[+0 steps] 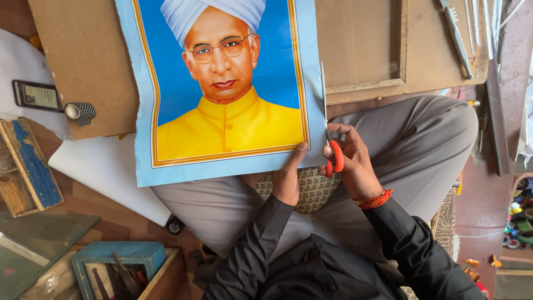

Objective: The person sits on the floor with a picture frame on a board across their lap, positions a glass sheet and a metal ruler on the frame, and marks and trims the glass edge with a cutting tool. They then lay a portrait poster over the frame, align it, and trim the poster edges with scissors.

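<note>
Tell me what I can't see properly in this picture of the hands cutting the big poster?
Head view only:
- Scissors: the right hand covers most of the red handles; the blades lie thin along the poster's edge.
- Poster: its top is cut off by the picture's edge.
- Left hand: the fingers are hidden under the poster, only the thumb shows.
- Blue wooden box: the tools inside are dark and too small to tell.

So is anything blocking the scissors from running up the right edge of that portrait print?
Nothing visible does. The right hand works the orange-handled scissors, whose blades are already at the pale blue border of the printed portrait poster. The left hand pinches the bottom edge, to the left of the blades.
</note>
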